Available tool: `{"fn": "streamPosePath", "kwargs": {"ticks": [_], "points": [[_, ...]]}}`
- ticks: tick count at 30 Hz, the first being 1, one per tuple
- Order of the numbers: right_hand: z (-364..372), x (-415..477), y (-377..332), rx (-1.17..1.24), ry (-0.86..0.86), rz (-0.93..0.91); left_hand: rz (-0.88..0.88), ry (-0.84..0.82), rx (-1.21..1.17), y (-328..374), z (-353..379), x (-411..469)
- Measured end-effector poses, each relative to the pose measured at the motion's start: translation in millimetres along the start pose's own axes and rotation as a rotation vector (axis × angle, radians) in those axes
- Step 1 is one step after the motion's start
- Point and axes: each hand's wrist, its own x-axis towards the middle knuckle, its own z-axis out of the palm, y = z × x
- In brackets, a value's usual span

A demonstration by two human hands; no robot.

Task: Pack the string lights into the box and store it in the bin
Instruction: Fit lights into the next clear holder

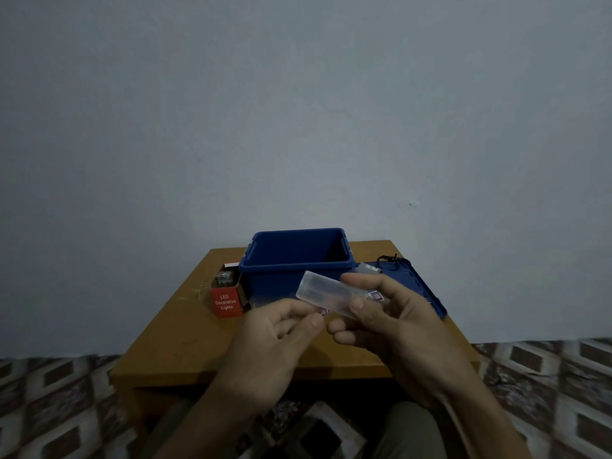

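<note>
On table (185, 332), bin (294, 266) rear-centre; lights box (226, 303) just left of it, bin lid (410, 283) to its right; plastic case (326, 293) above table, before bin.

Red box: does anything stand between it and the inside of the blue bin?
Nothing visible does. The red box stands beside the blue bin, whose top is open; the lid lies to its right.

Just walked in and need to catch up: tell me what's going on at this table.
A person holds a translucent plastic case in the right hand above a wooden table. The left hand is close at its near end; whether it grips anything is unclear. The red LED lights box stands open, left of the open blue bin.
</note>
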Motion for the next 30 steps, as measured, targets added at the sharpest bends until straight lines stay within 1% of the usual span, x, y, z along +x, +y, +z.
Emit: {"fn": "streamPosePath", "kwargs": {"ticks": [4,11,16,20,22,24,25,27,28,30], "points": [[2.2,1.9,0.2,0.002,0.02,-0.004,0.024,-0.015,0.038,-2.5,1.4,2.5],[-2.1,-0.2,-4.0,0.013,0.001,0.022,0.038,-0.064,0.057,1.5,0.1,2.4],[-8.9,-0.1,-5.6,-0.013,0.06,0.008,0.031,-0.115,0.196,-1.5,-7.1,5.8],[-14.4,-1.6,-8.4,-0.033,0.083,0.0,-0.001,-0.207,0.304,-1.8,-14.9,8.7],[-14.4,-2.4,-6.7,-0.112,0.079,-0.014,-0.011,-0.252,0.365,0.7,-17.3,10.0],[-13.5,-2.5,-4.7,-0.225,0.084,-0.045,-0.02,-0.294,0.474,3.9,-19.1,12.4],[-12.8,-2.4,-3.9,-0.221,0.077,-0.053,-0.018,-0.305,0.525,5.4,-20.9,14.2],[-11.8,-2.1,-4.5,-0.104,0.029,-0.054,-0.032,-0.309,0.575,8.8,-25.5,18.5],[-11.3,-2.3,-5.7,-0.054,-0.011,-0.058,-0.057,-0.31,0.539,10.5,-28.2,21.1],[-10.6,-4.6,-8.4,-0.004,-0.104,-0.063,-0.109,-0.306,0.395,12.0,-33.6,26.1]]}}
